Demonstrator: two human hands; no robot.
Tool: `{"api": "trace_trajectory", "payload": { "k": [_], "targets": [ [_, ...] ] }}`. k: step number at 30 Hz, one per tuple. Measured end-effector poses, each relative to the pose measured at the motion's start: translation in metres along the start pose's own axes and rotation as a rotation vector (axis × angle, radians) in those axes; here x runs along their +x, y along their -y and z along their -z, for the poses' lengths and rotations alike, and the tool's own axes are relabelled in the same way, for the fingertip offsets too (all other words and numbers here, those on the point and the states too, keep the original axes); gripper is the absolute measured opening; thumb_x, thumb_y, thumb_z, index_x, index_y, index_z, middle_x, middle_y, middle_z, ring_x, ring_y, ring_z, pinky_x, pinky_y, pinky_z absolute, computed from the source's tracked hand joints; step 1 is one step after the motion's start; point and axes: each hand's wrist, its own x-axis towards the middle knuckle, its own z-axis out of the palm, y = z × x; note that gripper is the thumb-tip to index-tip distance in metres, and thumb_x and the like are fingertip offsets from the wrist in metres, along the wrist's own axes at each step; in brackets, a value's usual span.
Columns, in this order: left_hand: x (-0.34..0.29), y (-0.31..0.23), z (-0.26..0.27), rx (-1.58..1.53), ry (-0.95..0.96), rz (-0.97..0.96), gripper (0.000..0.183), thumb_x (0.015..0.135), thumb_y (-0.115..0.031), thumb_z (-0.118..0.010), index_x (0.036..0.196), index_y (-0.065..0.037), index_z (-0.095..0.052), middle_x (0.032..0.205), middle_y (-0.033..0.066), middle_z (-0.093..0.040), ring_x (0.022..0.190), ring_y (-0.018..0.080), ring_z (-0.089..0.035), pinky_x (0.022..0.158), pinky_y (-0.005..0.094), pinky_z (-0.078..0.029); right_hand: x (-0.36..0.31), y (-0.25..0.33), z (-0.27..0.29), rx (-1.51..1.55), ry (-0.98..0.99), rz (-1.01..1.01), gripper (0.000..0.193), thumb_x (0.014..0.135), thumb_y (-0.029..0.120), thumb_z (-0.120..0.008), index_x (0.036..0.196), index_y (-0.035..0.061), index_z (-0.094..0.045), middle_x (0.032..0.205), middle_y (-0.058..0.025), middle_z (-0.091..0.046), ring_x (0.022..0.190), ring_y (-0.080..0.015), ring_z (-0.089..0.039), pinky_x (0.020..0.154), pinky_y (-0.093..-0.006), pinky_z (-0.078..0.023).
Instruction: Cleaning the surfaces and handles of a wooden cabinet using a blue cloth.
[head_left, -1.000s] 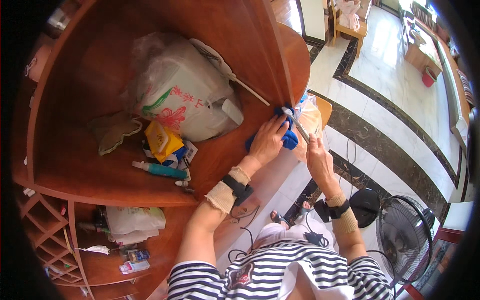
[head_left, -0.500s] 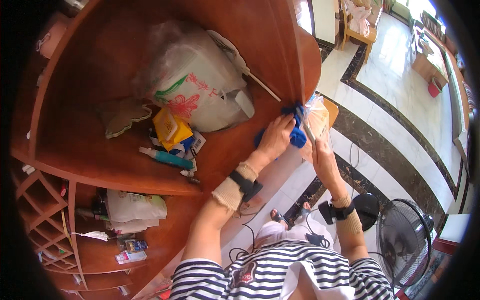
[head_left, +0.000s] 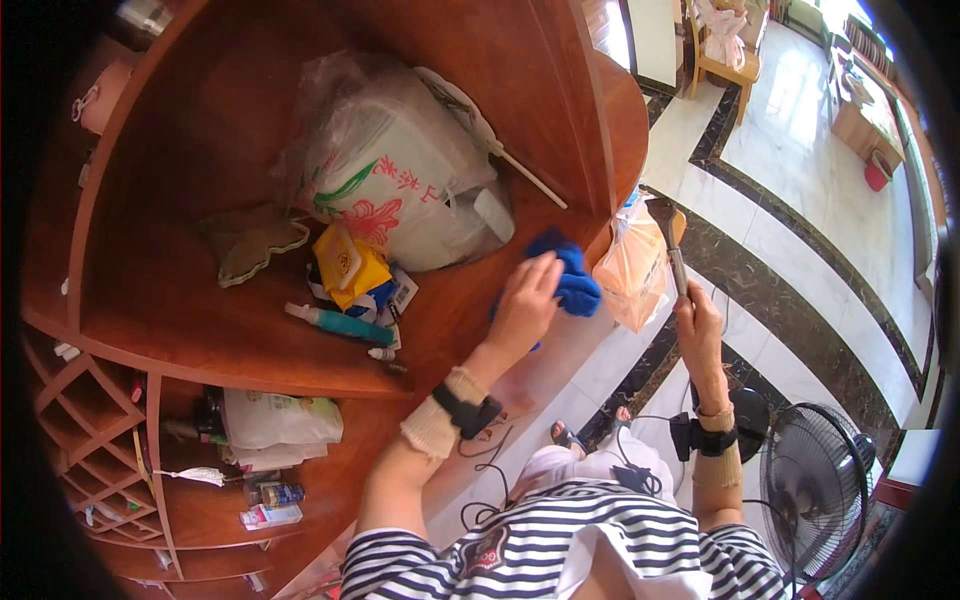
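Blue cloth [head_left: 566, 280] is now lying further in on the wooden shelf [head_left: 200, 320], pressed flat under the left hand [head_left: 524, 305]. Wiping is advancing inward from the shelf edge. Right hand [head_left: 698, 322] is gripping a brush [head_left: 668, 240] beside the orange bag [head_left: 632, 272].

Big white sack [head_left: 400, 175] w/ red-green print, yellow packet [head_left: 348, 265] below-left on shelf

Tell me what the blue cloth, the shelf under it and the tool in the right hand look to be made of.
Blue cloth: soft fabric, probably microfibre or terry; it bunches under the left hand.
Shelf: reddish-brown wood or wood veneer, smooth with a slight sheen.
Tool in the right hand: slim handle looks metallic grey, head dark; material of the head unclear.
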Motion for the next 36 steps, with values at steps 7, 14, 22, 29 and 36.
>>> {"api": "trace_trajectory", "payload": {
  "k": [7,14,22,29,36],
  "targets": [
    [0.066,0.005,-0.048,-0.012,0.147,-0.001,0.062,0.072,-0.001,-0.071,0.129,0.002,-0.047,0.132,0.0193,-0.049,0.121,0.0390,-0.047,0.103,0.0444,-0.040,-0.002,0.010,-0.012,-0.005,0.051,0.064,0.023,0.093,0.004,-0.050,0.113,-0.0070,-0.057,0.086,-0.0228,-0.059,0.074,-0.0325,-0.059,0.071,-0.0373,-0.048],
    [0.016,0.003,-0.026,0.137,0.123,-0.180,0.053,0.068,0.003,-0.071,0.118,0.003,-0.054,0.124,0.0183,-0.051,0.115,0.0380,-0.049,0.099,0.0438,-0.042,-0.008,0.006,0.009,-0.043,0.016,0.048,0.026,0.092,0.003,-0.051,0.115,-0.0073,-0.057,0.091,-0.0243,-0.061,0.077,-0.0335,-0.060,0.072,-0.0375,-0.049],
    [0.103,-0.061,-0.015,0.022,-0.036,-0.226,0.050,0.070,0.003,-0.068,0.118,0.005,-0.054,0.122,0.0201,-0.053,0.115,0.0385,-0.051,0.100,0.0420,-0.043,-0.020,-0.026,0.041,-0.009,-0.060,-0.060,0.027,0.091,0.002,-0.050,0.116,-0.0066,-0.057,0.087,-0.0222,-0.060,0.073,-0.0305,-0.060,0.068,-0.0367,-0.049],
    [0.175,-0.054,-0.109,0.699,0.240,0.203,0.021,0.085,-0.007,-0.056,0.103,0.004,-0.055,0.102,0.0214,-0.059,0.097,0.0337,-0.059,0.086,0.0398,-0.051,-0.017,-0.019,0.042,-0.069,-0.125,0.050,0.025,0.092,0.003,-0.050,0.114,-0.0059,-0.058,0.081,-0.0187,-0.059,0.066,-0.0246,-0.058,0.061,-0.0353,-0.047],
    [0.139,-0.084,-0.070,0.092,0.128,0.038,0.034,0.078,-0.001,-0.062,0.113,0.001,-0.059,0.108,0.0207,-0.061,0.100,0.0348,-0.060,0.090,0.0435,-0.050,-0.039,-0.046,0.048,0.036,-0.212,-0.105,0.032,0.087,-0.002,-0.051,0.118,-0.0035,-0.058,0.092,-0.0174,-0.062,0.076,-0.0253,-0.061,0.071,-0.0343,-0.050]
  ]
}}
